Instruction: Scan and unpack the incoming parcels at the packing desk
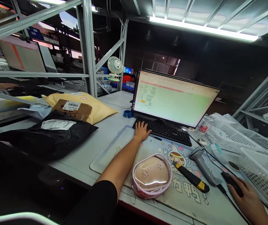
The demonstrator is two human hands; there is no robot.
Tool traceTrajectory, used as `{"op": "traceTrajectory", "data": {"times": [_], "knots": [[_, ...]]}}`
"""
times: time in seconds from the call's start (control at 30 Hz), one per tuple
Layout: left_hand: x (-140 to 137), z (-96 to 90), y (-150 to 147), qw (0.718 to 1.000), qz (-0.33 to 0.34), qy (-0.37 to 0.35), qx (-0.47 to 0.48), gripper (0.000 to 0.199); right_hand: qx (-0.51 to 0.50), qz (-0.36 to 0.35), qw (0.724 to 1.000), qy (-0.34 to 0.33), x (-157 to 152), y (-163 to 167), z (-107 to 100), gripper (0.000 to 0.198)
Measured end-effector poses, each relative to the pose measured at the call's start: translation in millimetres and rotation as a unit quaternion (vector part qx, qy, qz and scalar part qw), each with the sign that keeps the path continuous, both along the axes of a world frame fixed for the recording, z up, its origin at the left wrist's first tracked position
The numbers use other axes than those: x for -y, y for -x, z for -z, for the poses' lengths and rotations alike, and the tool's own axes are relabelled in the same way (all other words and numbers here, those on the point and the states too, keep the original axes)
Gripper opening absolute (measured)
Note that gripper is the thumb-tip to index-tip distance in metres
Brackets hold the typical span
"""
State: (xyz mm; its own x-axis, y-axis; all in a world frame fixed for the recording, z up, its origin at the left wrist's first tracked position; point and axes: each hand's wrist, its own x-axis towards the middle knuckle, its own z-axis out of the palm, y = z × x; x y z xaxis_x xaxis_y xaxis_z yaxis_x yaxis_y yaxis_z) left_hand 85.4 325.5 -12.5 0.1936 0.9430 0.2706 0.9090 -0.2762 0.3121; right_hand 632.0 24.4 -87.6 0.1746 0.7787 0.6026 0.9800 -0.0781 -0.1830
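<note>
My left hand [142, 131] rests on the left end of the black keyboard [169, 129], its fingers spread over the keys. At the right, my right hand [248, 197] curls over a black computer mouse [232, 184]. Behind the keyboard stands a monitor [171, 100] with a spreadsheet on it. A clear pouch with pink trim [151, 176] lies near my left forearm. Between the pouch and the mouse are a black and yellow utility knife [191, 178] and a grey barcode scanner [205, 167]. All of these except the monitor and keyboard lie on a printed desk mat [110, 153].
A black parcel [51, 137], a brown box [71, 111] and a yellow padded envelope [101, 107] are piled at the left. White perforated baskets [260, 175] line the right side. A small fan [115, 65] hangs by the rack post. Another person's hand [2, 86] shows far left.
</note>
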Motion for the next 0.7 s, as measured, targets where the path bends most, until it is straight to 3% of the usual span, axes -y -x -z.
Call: {"op": "traceTrajectory", "data": {"times": [0.17,0.3,0.7], "knots": [[3,0.7,-1,1.0,-0.006,-0.005,-0.001,0.07,-0.029,0.037,0.998,0.033,5,8,-13,0.066],[5,-0.7,-1,1.0,-0.013,-0.005,0.003,0.07,-0.028,0.028,0.999,0.016,5,14,-21,0.064],[9,-1.3,3,1.0,-0.023,-0.012,0.007,0.07,-0.049,0.04,0.997,0.032,7,11,-19,0.06]]}}
